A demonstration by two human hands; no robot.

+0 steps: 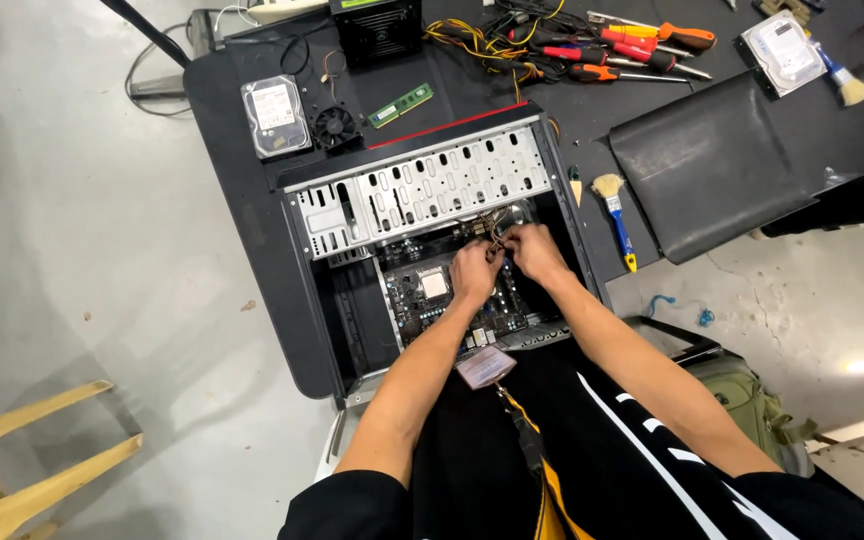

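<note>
An open black computer case (317, 300) lies on a dark table, its motherboard (432, 295) exposed below a perforated metal drive cage (422, 185). Both my hands reach inside the case. My left hand (474, 272) and my right hand (534, 250) meet over a bundle of thin coloured wires (493, 236) at the board's upper edge, fingers pinched on them. Which fingers hold which wire is hidden.
On the table behind the case lie a hard drive (275, 115), a small fan (335, 126), a green memory stick (400, 105), several screwdrivers (617, 50), a second hard drive (782, 50), two brushes and a black side panel (712, 165). A wooden chair (12, 470) stands at lower left.
</note>
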